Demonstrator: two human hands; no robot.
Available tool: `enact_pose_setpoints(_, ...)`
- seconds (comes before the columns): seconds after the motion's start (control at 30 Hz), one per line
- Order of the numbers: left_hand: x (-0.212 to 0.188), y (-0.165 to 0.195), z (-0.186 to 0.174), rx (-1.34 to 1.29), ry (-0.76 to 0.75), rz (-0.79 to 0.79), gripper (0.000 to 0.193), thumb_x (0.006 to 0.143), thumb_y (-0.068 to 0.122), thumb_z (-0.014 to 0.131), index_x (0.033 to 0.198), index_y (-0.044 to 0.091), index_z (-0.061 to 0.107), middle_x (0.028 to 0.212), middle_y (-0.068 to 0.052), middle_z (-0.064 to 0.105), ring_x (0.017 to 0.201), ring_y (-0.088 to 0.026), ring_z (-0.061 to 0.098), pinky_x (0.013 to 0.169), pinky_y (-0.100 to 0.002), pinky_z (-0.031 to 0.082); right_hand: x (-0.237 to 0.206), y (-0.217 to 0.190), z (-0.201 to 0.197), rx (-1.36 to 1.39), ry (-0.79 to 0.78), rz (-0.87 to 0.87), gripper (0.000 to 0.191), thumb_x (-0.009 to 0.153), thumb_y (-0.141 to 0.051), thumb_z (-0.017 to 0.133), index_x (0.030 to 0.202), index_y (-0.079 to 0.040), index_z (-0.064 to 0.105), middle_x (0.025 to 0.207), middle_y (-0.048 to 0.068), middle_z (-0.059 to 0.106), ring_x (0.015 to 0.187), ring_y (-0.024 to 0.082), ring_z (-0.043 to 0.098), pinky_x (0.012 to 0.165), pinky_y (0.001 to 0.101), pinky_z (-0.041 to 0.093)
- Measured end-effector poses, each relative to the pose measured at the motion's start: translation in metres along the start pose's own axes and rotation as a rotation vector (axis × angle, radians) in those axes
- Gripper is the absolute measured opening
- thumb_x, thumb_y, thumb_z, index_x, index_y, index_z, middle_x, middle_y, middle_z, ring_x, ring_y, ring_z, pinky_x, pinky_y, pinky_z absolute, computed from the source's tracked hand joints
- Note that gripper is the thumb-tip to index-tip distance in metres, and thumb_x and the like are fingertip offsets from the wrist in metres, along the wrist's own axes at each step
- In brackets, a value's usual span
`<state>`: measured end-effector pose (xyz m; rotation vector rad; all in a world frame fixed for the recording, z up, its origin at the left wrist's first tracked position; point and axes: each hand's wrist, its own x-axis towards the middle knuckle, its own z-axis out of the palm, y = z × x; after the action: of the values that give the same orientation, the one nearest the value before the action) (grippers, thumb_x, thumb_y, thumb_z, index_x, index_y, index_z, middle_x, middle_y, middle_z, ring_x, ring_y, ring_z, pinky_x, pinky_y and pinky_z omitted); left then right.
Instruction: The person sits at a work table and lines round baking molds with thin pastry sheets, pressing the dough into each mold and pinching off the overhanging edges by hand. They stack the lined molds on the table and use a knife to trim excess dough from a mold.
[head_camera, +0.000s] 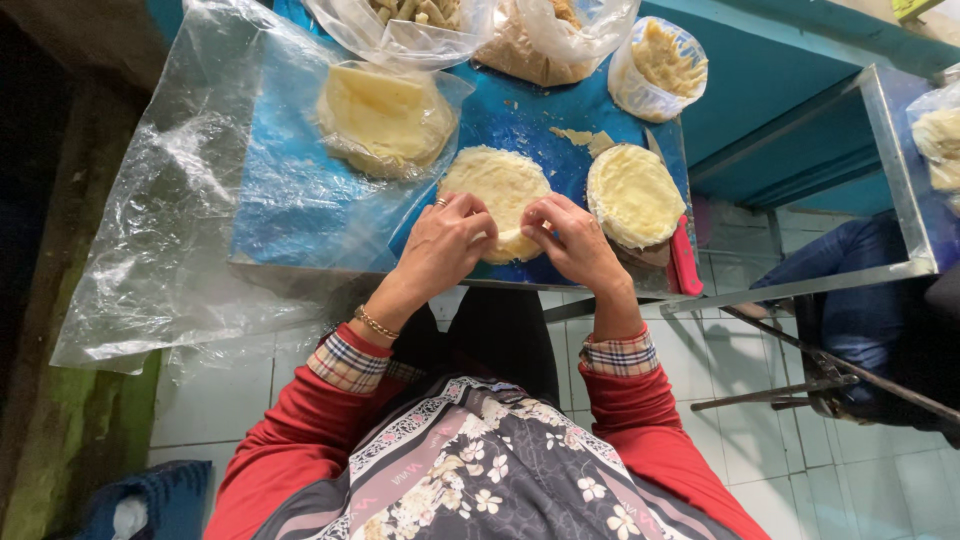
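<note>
Table (560, 120): blue top, a clear plastic sheet (190, 200) draped over its left side
Bags: clear ones along the far edge, fillings inside
Wrapper stack (634, 195): pale round pile just right of the hands
Bagged wrappers (385, 115): second pale stack, far left
Flat wrapper (497, 190): thin round sheet at the near edge, in front of her
Left hand (447, 240): fingers curled, pinching the wrapper's near rim
Right hand (570, 238): fingers bent, gripping that same rim, close beside the left
</note>
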<state>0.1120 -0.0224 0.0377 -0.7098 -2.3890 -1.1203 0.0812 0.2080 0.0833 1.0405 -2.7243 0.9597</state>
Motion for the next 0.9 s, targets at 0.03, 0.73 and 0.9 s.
enact_pose_setpoints(0.03, 0.002, -0.001, -0.001, -0.011, -0.007, -0.012, 0.007, 0.085, 0.015, 0.076, 0.089, 0.015, 0.070, 0.104, -0.002, 0.065, 0.103, -0.026, 0.062, 0.086, -0.040, 0.048, -0.001, 0.000, 0.001, 0.002, -0.007, 0.032, 0.008, 0.094, -0.008, 0.071, 0.099, -0.005, 0.064, 0.099, 0.010, 0.066, 0.084, 0.025, 0.068, 0.072, 0.0350, 0.056)
enact_pose_setpoints(0.73, 0.019, -0.014, 0.002, 0.208, 0.067, 0.033, 0.004, 0.086, 0.016, 0.070, 0.086, 0.012, 0.070, 0.094, -0.007, 0.068, 0.098, -0.029, 0.063, 0.084, -0.044, 0.044, 0.009, 0.012, 0.033, 0.318, 0.167, 0.337, 0.013, 0.095, -0.015, 0.077, 0.105, -0.007, 0.073, 0.094, 0.009, 0.068, 0.080, 0.026, 0.062, 0.071, 0.0369, 0.052)
enact_pose_setpoints(0.9, 0.028, -0.015, 0.006, 0.135, 0.041, -0.023, 0.004, 0.091, 0.016, 0.072, 0.095, 0.015, 0.070, 0.094, -0.004, 0.066, 0.102, -0.026, 0.064, 0.093, -0.044, 0.045, 0.018, -0.007, 0.033, -0.288, 0.269, -0.108, 0.029, 0.079, -0.014, 0.079, 0.105, -0.004, 0.070, 0.099, 0.012, 0.069, 0.089, 0.031, 0.067, 0.076, 0.0394, 0.053)
